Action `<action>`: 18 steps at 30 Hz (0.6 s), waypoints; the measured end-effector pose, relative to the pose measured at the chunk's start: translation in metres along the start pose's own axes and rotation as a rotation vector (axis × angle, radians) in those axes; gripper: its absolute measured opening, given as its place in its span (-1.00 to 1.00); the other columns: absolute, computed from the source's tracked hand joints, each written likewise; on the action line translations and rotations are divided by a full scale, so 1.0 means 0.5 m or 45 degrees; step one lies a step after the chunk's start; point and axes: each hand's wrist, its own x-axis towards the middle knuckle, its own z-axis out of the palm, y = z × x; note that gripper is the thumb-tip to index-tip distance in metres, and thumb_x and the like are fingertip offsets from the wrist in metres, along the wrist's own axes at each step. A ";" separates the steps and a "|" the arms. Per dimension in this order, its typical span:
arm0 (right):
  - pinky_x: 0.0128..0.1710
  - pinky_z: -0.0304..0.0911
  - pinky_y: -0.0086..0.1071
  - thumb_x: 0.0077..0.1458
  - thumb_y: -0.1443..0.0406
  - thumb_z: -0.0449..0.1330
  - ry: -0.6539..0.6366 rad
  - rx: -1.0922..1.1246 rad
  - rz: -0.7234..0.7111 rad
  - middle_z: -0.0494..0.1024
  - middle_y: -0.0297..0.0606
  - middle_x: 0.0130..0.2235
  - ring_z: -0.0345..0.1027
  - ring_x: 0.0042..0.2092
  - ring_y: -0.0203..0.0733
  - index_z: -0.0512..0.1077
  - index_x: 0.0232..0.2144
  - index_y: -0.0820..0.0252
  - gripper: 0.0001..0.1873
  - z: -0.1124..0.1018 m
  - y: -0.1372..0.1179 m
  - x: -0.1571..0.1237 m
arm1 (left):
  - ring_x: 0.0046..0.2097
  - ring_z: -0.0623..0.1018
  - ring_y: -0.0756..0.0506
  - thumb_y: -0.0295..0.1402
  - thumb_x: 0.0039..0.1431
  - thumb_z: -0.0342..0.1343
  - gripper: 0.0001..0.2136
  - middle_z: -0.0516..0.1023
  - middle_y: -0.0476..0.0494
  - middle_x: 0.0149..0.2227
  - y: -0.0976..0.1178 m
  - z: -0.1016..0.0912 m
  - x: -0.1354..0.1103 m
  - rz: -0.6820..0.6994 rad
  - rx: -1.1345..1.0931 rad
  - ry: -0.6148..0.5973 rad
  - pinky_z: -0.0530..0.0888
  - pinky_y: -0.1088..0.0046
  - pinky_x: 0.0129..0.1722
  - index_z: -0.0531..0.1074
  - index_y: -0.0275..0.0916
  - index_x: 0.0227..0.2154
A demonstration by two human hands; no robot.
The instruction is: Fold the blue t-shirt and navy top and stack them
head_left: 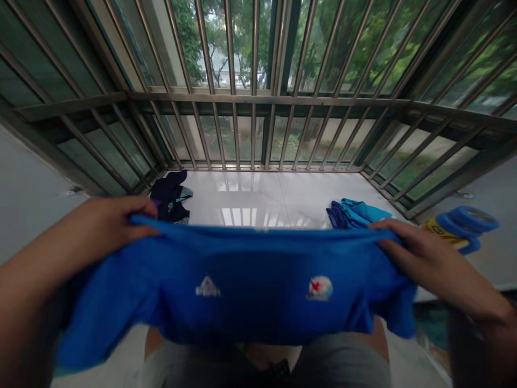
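Both hands (119, 220) (418, 253) gripping blue shirt (258, 291), chest logos (320, 288) blurred, bottle (464, 223) partly hidden

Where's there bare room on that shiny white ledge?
The white ledge looks bare between dark clothing and turquoise clothes, before the window bars; the held shirt hides its front. It's crowded near the right hand: those clothes, a bottle.

The shirt (258, 296) is blurred between both grips, and its badge (320, 288) cannot be read. Beyond the grip of the left hand (117, 220), the dark clothes (166, 195) are partly hidden; beyond the right hand (414, 250), the blue clothes (359, 213) and bottle (459, 225). Both forearms (44, 269) are cut off by the edges.
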 end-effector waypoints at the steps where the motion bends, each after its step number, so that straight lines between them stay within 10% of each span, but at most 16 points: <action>1: -0.29 0.50 -0.18 0.42 -0.15 0.13 -0.030 -0.077 -0.023 0.72 -0.14 -0.22 0.64 -0.27 -0.04 0.68 -0.05 0.01 -0.50 0.014 0.011 0.080 | -0.27 0.59 -0.12 0.30 0.19 0.18 -0.42 0.61 0.05 -0.37 0.018 -0.007 0.086 0.030 0.099 -0.047 0.60 0.30 -0.05 0.62 -0.16 -0.17; 5: 0.03 0.37 0.05 0.49 -0.08 0.01 0.078 -0.337 0.142 0.65 0.01 -0.17 0.60 -0.07 -0.02 0.63 -0.08 0.52 -0.28 0.085 0.049 0.358 | 0.16 0.57 -0.30 -0.26 0.49 0.13 -0.62 0.62 -0.40 0.06 0.101 0.020 0.324 -0.013 0.286 0.104 0.47 0.04 0.20 0.51 -0.58 0.07; 9: 0.19 0.29 0.25 0.45 0.19 0.22 0.337 -0.380 0.142 0.56 0.30 0.11 0.47 0.18 0.24 0.50 0.18 0.55 -0.52 0.149 0.014 0.434 | 0.26 0.53 -0.39 -0.30 0.45 0.17 -0.64 0.55 -0.51 0.19 0.175 0.101 0.324 -0.064 0.236 0.178 0.46 0.02 0.26 0.51 -0.42 0.18; 13: 0.22 0.40 0.03 0.44 0.20 0.22 0.244 -0.271 -0.063 0.62 0.08 0.06 0.50 0.13 0.13 0.53 0.15 0.33 -0.63 0.259 -0.053 0.273 | 0.18 0.57 -0.35 -0.17 0.50 0.07 -0.67 0.59 -0.38 0.12 0.205 0.251 0.162 0.230 0.066 0.108 0.51 0.05 0.23 0.55 -0.26 0.11; 18: 0.20 0.48 0.04 0.38 0.09 0.29 -0.154 -0.143 -0.057 0.59 0.02 0.19 0.50 0.21 0.15 0.50 0.24 0.14 -0.52 0.457 -0.076 -0.068 | 0.35 0.52 -0.42 -0.01 0.41 0.20 -0.49 0.51 -0.45 0.35 0.132 0.482 -0.102 0.234 -0.144 -0.063 0.48 -0.04 0.34 0.52 -0.22 0.25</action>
